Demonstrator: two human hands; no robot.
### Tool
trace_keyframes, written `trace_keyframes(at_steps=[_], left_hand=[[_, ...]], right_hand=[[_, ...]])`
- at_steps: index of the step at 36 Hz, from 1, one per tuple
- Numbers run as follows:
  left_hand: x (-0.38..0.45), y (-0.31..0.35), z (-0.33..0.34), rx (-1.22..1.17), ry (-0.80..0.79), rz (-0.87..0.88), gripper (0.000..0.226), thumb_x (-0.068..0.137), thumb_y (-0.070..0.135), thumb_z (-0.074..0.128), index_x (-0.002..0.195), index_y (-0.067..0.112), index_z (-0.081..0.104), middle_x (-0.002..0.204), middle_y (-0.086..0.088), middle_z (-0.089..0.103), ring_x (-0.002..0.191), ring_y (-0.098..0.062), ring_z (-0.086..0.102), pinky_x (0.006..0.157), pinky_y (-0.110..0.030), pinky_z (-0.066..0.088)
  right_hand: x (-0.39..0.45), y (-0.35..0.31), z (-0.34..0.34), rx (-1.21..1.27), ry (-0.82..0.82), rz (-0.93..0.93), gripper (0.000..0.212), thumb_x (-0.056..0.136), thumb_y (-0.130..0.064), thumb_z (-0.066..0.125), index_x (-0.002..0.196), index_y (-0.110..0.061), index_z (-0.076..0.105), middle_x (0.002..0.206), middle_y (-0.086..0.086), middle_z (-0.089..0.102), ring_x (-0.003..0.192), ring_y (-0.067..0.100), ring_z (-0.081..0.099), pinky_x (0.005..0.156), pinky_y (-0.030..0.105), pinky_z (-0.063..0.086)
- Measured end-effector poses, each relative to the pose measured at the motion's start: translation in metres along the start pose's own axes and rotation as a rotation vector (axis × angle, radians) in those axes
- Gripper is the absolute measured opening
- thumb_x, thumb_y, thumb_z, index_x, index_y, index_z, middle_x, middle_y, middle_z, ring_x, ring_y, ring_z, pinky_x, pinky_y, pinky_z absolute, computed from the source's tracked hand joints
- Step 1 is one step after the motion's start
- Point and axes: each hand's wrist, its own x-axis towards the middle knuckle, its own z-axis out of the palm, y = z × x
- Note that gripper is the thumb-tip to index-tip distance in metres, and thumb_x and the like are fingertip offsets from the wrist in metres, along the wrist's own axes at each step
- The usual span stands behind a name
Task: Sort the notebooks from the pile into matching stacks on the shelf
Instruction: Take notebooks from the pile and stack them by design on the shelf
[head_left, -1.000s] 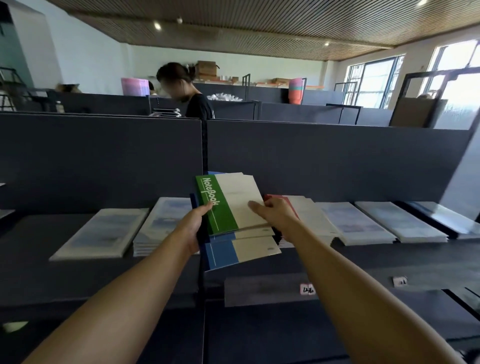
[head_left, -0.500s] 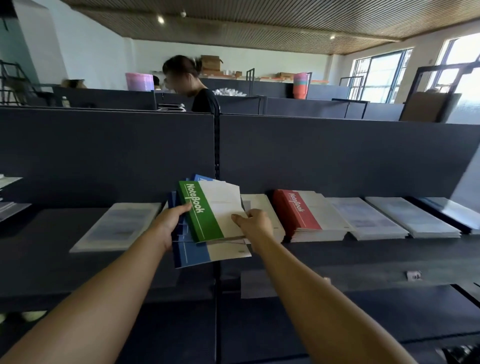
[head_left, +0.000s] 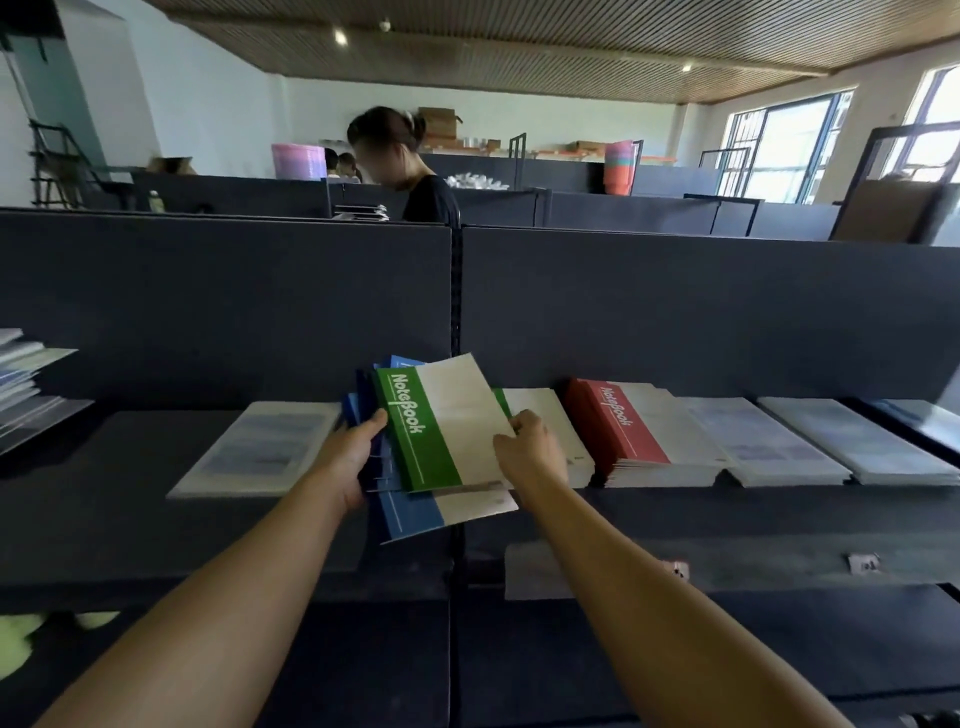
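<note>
My left hand (head_left: 349, 457) grips a fanned pile of notebooks above the dark shelf (head_left: 130, 519), with blue notebooks (head_left: 410, 514) underneath. On top of the pile lies a green notebook (head_left: 415, 431), and my right hand (head_left: 530, 452) pinches its right edge. Just behind my right hand a stack with a green-and-white cover (head_left: 540, 415) rests on the shelf. To the right of it stands a stack of red notebooks (head_left: 618, 426).
A pale notebook stack (head_left: 260, 452) lies left of the pile, and two more pale stacks (head_left: 763, 441) (head_left: 852, 441) lie right of the red one. Papers (head_left: 26, 384) stick out at far left. A dark partition (head_left: 675, 312) backs the shelf; a person (head_left: 410, 166) stands behind it.
The view has shifted left, so the shelf stacks now sit further right in frame. My hands hold the pile as before; the green notebook has tilted slightly, with the green-and-white stack showing behind my right hand.
</note>
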Motion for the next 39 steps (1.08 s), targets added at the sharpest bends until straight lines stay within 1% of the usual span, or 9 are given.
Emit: trace_keyframes(at_steps=[4, 10, 19, 26, 28, 30, 32, 36, 39], left_hand=[[-0.001, -0.004, 0.001, -0.030, -0.065, -0.012, 0.026, 0.096, 0.030, 0.057, 0.107, 0.007, 0.061, 0.085, -0.012, 0.066, 0.070, -0.027, 0.061, 0.057, -0.033, 0.046], [0.005, -0.008, 0.003, -0.050, -0.048, 0.007, 0.022, 0.097, 0.026, 0.055, 0.082, 0.011, 0.059, 0.079, -0.011, 0.063, 0.068, -0.026, 0.058, 0.057, -0.034, 0.045], [0.006, -0.002, -0.001, -0.098, -0.064, -0.028, 0.026, 0.097, 0.033, 0.052, 0.086, 0.011, 0.058, 0.082, -0.009, 0.061, 0.069, -0.024, 0.057, 0.055, -0.033, 0.042], [0.006, 0.015, 0.004, -0.126, -0.131, -0.033, 0.025, 0.094, 0.035, 0.057, 0.088, 0.011, 0.059, 0.084, -0.009, 0.063, 0.071, -0.024, 0.058, 0.057, -0.034, 0.043], [0.007, 0.018, 0.012, -0.108, -0.163, -0.012, 0.025, 0.093, 0.036, 0.058, 0.091, 0.011, 0.060, 0.088, -0.009, 0.064, 0.072, -0.024, 0.059, 0.058, -0.033, 0.044], [0.004, 0.019, 0.022, -0.093, -0.211, -0.012, 0.027, 0.093, 0.038, 0.057, 0.090, 0.012, 0.063, 0.085, -0.009, 0.066, 0.071, -0.024, 0.060, 0.058, -0.033, 0.044], [0.003, 0.017, 0.033, -0.063, -0.251, -0.005, 0.030, 0.093, 0.040, 0.057, 0.092, 0.011, 0.064, 0.085, -0.009, 0.067, 0.070, -0.024, 0.061, 0.057, -0.032, 0.045], [0.003, 0.014, 0.058, -0.025, -0.331, 0.004, 0.028, 0.093, 0.037, 0.057, 0.098, 0.009, 0.064, 0.083, -0.008, 0.068, 0.063, -0.022, 0.063, 0.052, -0.028, 0.047], [-0.003, 0.013, 0.081, 0.002, -0.406, -0.006, 0.024, 0.091, 0.029, 0.061, 0.103, 0.009, 0.065, 0.085, -0.009, 0.070, 0.068, -0.023, 0.065, 0.060, -0.029, 0.051]], right_hand=[[0.009, -0.001, -0.023, 0.001, 0.189, 0.006, 0.028, 0.093, -0.008, 0.041, 0.120, -0.014, 0.049, 0.110, 0.006, 0.060, 0.089, 0.023, 0.055, 0.068, 0.031, 0.043], [0.026, 0.002, -0.056, -0.112, 0.448, 0.071, 0.017, 0.095, -0.003, 0.041, 0.110, -0.009, 0.043, 0.091, 0.007, 0.051, 0.081, 0.024, 0.048, 0.069, 0.033, 0.038], [0.036, 0.021, -0.063, -0.438, 0.368, 0.043, 0.026, 0.093, -0.004, 0.054, 0.118, -0.007, 0.050, 0.104, 0.010, 0.063, 0.085, 0.026, 0.059, 0.069, 0.033, 0.044], [0.032, 0.015, -0.052, -0.787, 0.376, -0.213, 0.045, 0.093, -0.033, 0.058, 0.131, -0.014, 0.044, 0.132, 0.009, 0.047, 0.120, 0.029, 0.044, 0.097, 0.039, 0.039], [0.031, 0.005, -0.053, -0.572, 0.308, -0.245, 0.043, 0.097, -0.046, 0.044, 0.128, -0.015, 0.047, 0.123, 0.007, 0.056, 0.105, 0.024, 0.052, 0.084, 0.036, 0.043], [0.026, -0.010, -0.053, -0.107, 0.075, -0.079, 0.049, 0.097, -0.055, 0.036, 0.117, -0.014, 0.054, 0.105, 0.007, 0.064, 0.081, 0.018, 0.056, 0.063, 0.029, 0.042], [0.021, -0.017, -0.055, 0.286, -0.089, 0.107, 0.045, 0.095, -0.055, 0.043, 0.106, -0.013, 0.057, 0.091, 0.005, 0.064, 0.074, 0.016, 0.058, 0.058, 0.027, 0.044], [0.021, -0.001, -0.067, 0.357, -0.134, 0.143, 0.021, 0.092, -0.035, 0.061, 0.102, -0.017, 0.056, 0.092, 0.003, 0.064, 0.084, 0.020, 0.061, 0.073, 0.033, 0.050], [0.022, 0.017, -0.085, 0.362, -0.128, 0.122, 0.022, 0.092, -0.026, 0.061, 0.112, -0.019, 0.054, 0.104, 0.007, 0.066, 0.097, 0.026, 0.063, 0.089, 0.045, 0.052]])
